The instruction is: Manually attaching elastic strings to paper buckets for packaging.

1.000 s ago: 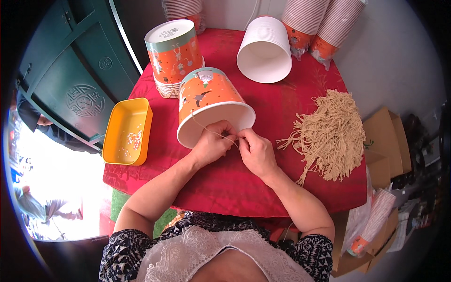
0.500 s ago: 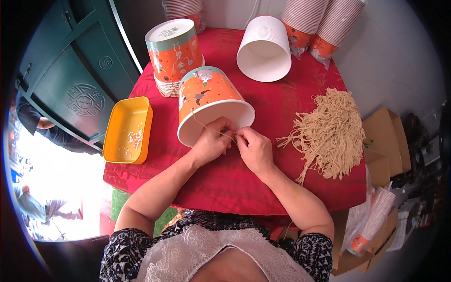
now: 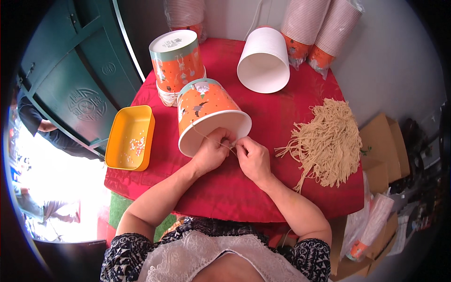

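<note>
An orange paper bucket (image 3: pixel 206 102) with a grey-green base band lies on its side, its white rim toward me. A thin beige string (image 3: pixel 201 133) comes from the bucket's side near the rim and runs across the opening to my hands. My left hand (image 3: pixel 213 151), in front of the bucket's mouth, is closed on the string. Close by its fingertips, my right hand (image 3: pixel 253 159) pinches the string by its end part. A tiny pale bit shows between the two hands, too small to make out.
Stacked upside-down buckets (image 3: pixel 176 66) stand behind on the left, near a yellow tray (image 3: pixel 151 136) with small pale pieces. A white bucket stack (image 3: pixel 264 58) lies at the back. Beige strings (image 3: pixel 329 143) are heaped on the right of the red-covered table (image 3: pixel 225 199). Wrapped stacks (image 3: pixel 333 33) lean on the wall.
The whole view has shifted slightly, so the table sits lower in the picture. Both hands remain at the string, with only small finger movements.
</note>
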The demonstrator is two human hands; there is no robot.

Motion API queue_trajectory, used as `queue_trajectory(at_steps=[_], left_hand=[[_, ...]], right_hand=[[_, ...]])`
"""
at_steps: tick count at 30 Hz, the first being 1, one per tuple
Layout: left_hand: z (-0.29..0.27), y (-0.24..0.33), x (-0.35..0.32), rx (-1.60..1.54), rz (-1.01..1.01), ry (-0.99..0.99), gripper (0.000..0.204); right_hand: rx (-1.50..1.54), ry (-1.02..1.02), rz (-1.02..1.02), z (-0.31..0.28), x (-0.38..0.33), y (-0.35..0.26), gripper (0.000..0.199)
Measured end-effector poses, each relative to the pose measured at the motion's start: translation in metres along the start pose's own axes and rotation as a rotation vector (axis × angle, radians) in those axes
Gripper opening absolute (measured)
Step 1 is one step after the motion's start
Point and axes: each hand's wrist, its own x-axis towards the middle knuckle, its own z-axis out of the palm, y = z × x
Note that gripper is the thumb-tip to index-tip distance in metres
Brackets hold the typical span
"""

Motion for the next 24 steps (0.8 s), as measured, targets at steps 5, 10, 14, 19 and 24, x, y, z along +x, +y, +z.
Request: queue_trajectory(at_steps=[5, 10, 14, 19, 24], left_hand=[[0.002, -0.022, 0.001, 0.176, 0.227, 0.107, 0.006], [0.004, -0.017, -0.003, 0.402, 0.317, 0.138, 0.007], [0.005, -0.017, 0.0, 0.389, 0.291, 0.136, 0.006], [0.002, -0.021, 0.001, 0.384, 0.301, 0.11, 0.006], [0.002, -0.02, 0.001, 0.344, 0.31, 0.101, 0.006]], right_hand=[[0.0, 0.007, -0.01, 0.001, -0.001, -0.001, 0.003], [-0.012, 0.004, -0.015, -0.001, -0.002, -0.002, 0.003], [-0.019, 0.006, -0.027, 0.0, 0.0, -0.001, 0.005], [-0.043, 0.022, -0.024, 0.003, -0.001, 0.0, 0.009], [-0.079, 0.014, -0.033, 0.002, 0.0, -0.001, 0.01]])
